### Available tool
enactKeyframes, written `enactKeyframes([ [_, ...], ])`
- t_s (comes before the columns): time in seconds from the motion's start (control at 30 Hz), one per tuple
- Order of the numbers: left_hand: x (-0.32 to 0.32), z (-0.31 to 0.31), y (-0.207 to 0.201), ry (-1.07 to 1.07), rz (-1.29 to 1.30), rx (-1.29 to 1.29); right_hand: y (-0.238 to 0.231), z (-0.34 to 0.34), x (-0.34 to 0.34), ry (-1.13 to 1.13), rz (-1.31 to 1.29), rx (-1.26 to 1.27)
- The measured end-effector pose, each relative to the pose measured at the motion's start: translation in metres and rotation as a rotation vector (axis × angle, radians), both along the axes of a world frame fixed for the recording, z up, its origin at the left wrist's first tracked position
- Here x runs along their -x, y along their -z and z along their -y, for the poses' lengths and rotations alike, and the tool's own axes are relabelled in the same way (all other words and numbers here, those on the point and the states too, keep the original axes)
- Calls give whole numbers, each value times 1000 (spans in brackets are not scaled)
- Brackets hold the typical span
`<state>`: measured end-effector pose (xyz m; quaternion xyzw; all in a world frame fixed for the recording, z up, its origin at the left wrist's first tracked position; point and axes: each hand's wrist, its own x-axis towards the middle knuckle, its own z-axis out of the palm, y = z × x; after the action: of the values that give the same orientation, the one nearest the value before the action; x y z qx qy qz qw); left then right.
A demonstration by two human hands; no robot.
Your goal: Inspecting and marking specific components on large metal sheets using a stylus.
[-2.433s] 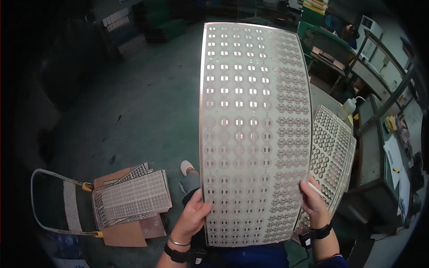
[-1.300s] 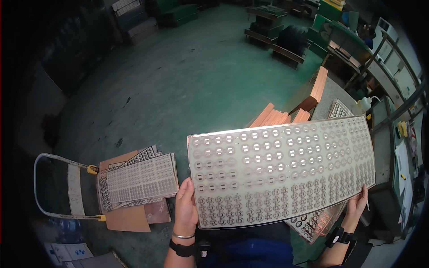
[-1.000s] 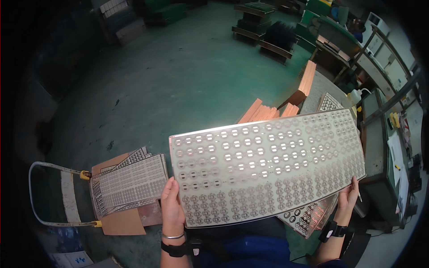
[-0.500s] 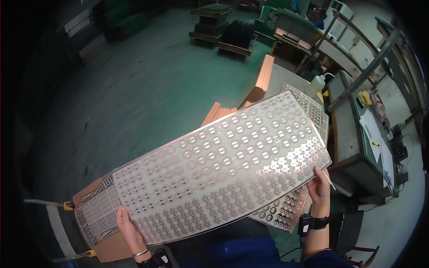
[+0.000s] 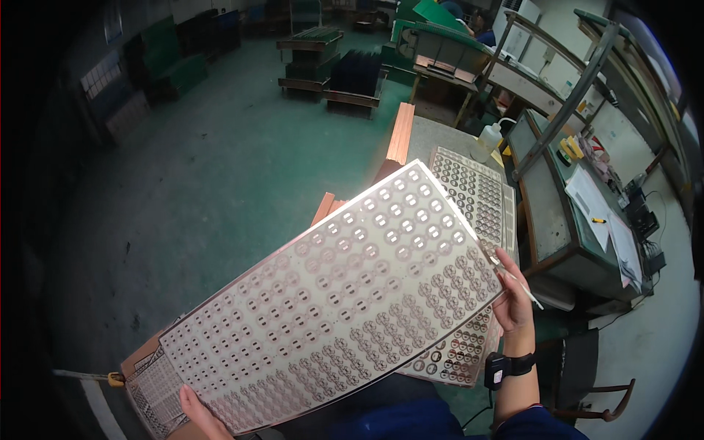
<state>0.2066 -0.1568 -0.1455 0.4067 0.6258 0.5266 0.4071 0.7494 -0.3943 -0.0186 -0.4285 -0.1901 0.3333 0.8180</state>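
Observation:
A large pale circuit-board panel (image 5: 315, 301) with rows of round and flower-like metal patterns is held tilted in front of me, its right end higher. My left hand (image 5: 202, 414) grips its lower left edge, thumb on the face. My right hand (image 5: 513, 297) grips the right end and also has a thin white stick (image 5: 522, 287) between its fingers. Behind the panel's right end lies a similar patterned panel (image 5: 469, 191). Below the held panel another patterned panel (image 5: 458, 359) shows in part. At lower left, a dark-patterned panel (image 5: 150, 385) rests on brown board.
Copper-coloured sheets (image 5: 400, 136) stand beside the grey worktable (image 5: 433, 136). On it is a squeeze bottle (image 5: 489, 136). A bench (image 5: 550, 220) with papers and a yellow marker runs along the right. A chair (image 5: 616, 403) stands at lower right; stacked racks (image 5: 312, 62) stand farther back.
The panel has tilted more steeply, and its right end has shifted left, uncovering more of the panel behind it. My left hand has moved slightly down. The whole view has shifted too.

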Motion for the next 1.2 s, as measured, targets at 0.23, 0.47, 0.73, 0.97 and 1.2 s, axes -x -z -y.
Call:
enactKeyframes([
  [0.23, -6, -4, -18, 78, 164, -99, -11, -1, -29, -55, 254, 379],
  [0.47, 7, -2, -69, -68, 311, -341, -9, -23, -31, 195, 432, 165],
  [0.73, 161, 29, -18, 260, 422, -243, -27, -35, 8, 119, -104, -51],
  [0.97, -33, 38, -19, 512, 710, -190, -18, -7, 18, -70, -256, 62],
  [1.2, -118, 39, -96, 503, 1544, -52, 21, 7, -3, -196, -10, 225],
])
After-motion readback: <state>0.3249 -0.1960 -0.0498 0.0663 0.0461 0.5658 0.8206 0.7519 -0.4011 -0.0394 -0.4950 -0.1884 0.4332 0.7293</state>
